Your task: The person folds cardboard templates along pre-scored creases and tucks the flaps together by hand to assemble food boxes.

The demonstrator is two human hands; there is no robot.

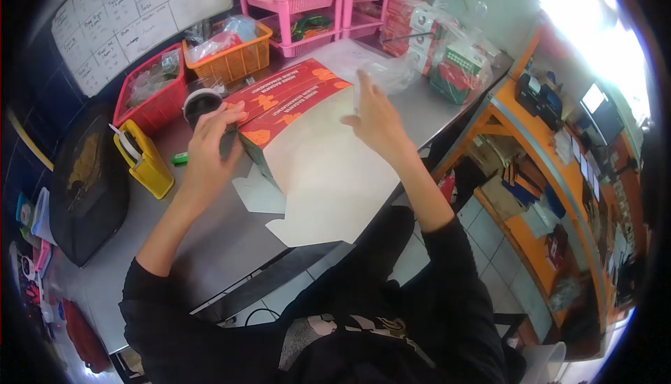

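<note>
A partly folded cardboard box [297,102] lies on the grey metal table, its red printed panels turned away from me and its white inner flaps spread toward me. My left hand [213,132] rests at the box's left end, thumb and fingers apart around the red corner. At the right end, my right hand [377,115] is beside the box edge with its fingers stretched out and the thumb apart. Whether its palm touches the cardboard is hard to tell. A round dark container [203,104] stands just behind my left hand.
Behind are a red basket [149,90], an orange basket [231,59] and pink racks [307,3]. A yellow holder [148,164] stands left, near a green object [179,158]. Plastic-wrapped boxes [458,66] sit back right. An orange-edged counter [552,153] stands at right.
</note>
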